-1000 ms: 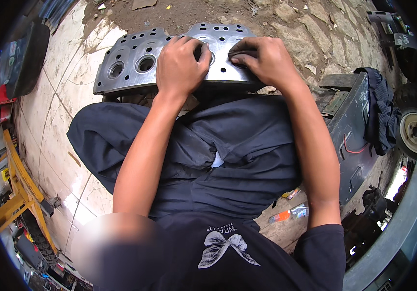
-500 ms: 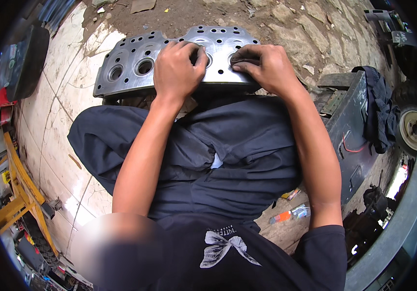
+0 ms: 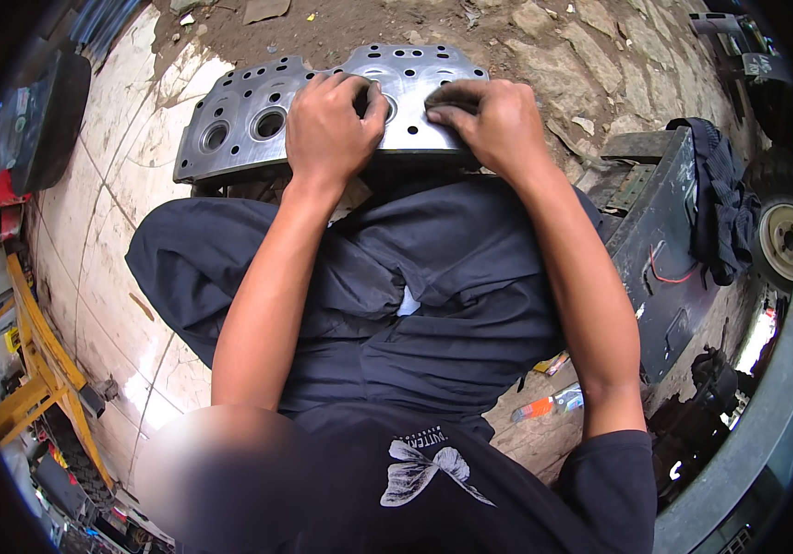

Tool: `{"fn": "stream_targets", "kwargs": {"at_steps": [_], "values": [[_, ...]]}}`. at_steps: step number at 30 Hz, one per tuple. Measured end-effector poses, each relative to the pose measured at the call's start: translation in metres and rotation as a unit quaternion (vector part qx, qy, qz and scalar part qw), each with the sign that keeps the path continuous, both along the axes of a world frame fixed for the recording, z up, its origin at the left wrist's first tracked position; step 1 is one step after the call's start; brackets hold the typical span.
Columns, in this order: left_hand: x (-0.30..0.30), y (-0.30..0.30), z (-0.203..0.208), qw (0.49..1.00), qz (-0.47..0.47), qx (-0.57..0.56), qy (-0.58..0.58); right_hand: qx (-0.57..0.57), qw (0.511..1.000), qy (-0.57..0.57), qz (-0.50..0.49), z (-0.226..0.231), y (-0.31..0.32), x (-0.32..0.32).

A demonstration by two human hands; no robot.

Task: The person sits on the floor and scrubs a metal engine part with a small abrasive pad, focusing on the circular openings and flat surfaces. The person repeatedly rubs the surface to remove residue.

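Note:
A machined grey metal cylinder head [image 3: 406, 100], with round valve ports and many small holes, lies flat in front of my folded legs. My left hand [image 3: 334, 125] rests on its middle, fingers curled down and thumb bent over a port. Whatever the fingertips grip there is hidden. At the right part of the face, my right hand [image 3: 500, 122] has thumb and fingers drawn together, fingertips dark with grime. Anything between them is too hidden to name. Two ports on the left side, one of them a dark round port [image 3: 270, 124], show uncovered.
To the right stands a dark metal box [image 3: 660, 249] with a dark cloth [image 3: 715, 185] draped over it. A wheel [image 3: 781, 235] is beyond. At the left are a yellow metal frame [image 3: 41, 369] and a dark container [image 3: 53, 120]. An orange-tipped item [image 3: 535, 409] lies beside my right leg.
My right hand has shifted slightly left, its fingertips moving off the port's right side. My left hand keeps about the same place on the cylinder head. The whole view has shifted a little.

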State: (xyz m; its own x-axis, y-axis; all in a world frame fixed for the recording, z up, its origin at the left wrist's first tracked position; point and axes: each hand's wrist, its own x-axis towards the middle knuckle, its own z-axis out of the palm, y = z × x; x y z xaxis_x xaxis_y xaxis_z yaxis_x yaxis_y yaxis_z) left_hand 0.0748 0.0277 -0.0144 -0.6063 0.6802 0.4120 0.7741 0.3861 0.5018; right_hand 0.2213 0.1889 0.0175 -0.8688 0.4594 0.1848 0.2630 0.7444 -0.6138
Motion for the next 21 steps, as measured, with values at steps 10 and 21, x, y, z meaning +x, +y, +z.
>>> {"fn": "stream_targets", "kwargs": {"at_steps": [10,21], "values": [[0.001,-0.001,0.0,1.0,0.005,0.0,-0.005,0.001,0.999,-0.04,0.013,0.011,0.001,0.004],[0.001,0.0,0.0,1.0,0.022,0.01,-0.013,-0.007,0.995,-0.043,0.084,0.015,0.016,-0.002]]}}
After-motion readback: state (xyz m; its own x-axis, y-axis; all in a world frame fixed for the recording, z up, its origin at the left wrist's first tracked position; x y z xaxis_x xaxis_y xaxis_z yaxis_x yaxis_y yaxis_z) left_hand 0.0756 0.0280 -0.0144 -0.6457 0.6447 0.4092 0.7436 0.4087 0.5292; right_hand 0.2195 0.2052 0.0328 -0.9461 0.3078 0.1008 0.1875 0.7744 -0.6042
